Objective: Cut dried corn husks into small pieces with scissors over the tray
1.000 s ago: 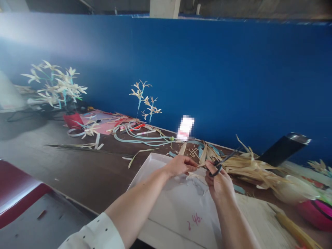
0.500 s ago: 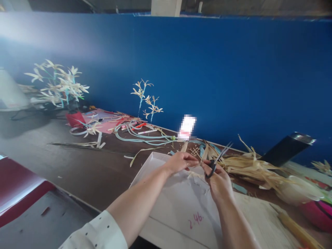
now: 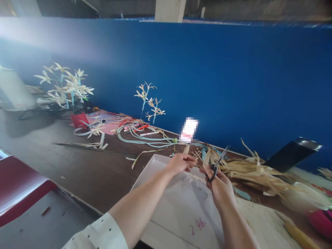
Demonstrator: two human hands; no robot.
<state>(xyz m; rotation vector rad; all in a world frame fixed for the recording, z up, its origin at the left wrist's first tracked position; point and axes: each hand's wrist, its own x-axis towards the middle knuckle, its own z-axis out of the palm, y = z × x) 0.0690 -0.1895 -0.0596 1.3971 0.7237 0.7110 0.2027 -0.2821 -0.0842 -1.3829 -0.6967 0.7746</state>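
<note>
My right hand (image 3: pixel 220 183) is closed round the black handles of a pair of scissors (image 3: pixel 213 170), whose metal blades point up and away to the right. Its thumb and forefinger reach toward my left hand (image 3: pixel 180 163). My left hand has its fingers curled together just to the left, with a small gap between the two hands. Anything in its fingertips is too small to make out. Both hands are above a shallow white box lid (image 3: pixel 178 204) with scraps of pale husk (image 3: pixel 198 181) on it. A dried corn husk bundle (image 3: pixel 246 169) lies right of the scissors.
A lit phone (image 3: pixel 189 129) leans on the blue wall (image 3: pixel 233 76). Left of it are pale blue cords (image 3: pixel 145 141) and husk flowers (image 3: pixel 154 111); more flowers (image 3: pixel 70 86) stand in a red pot (image 3: pixel 80 120). A black flask (image 3: pixel 290 155) and wooden board (image 3: pixel 259 218) are right.
The fingertips of my two hands, close together before, have drawn slightly apart. The scissors stay in my right hand. The whole view has shifted slightly.
</note>
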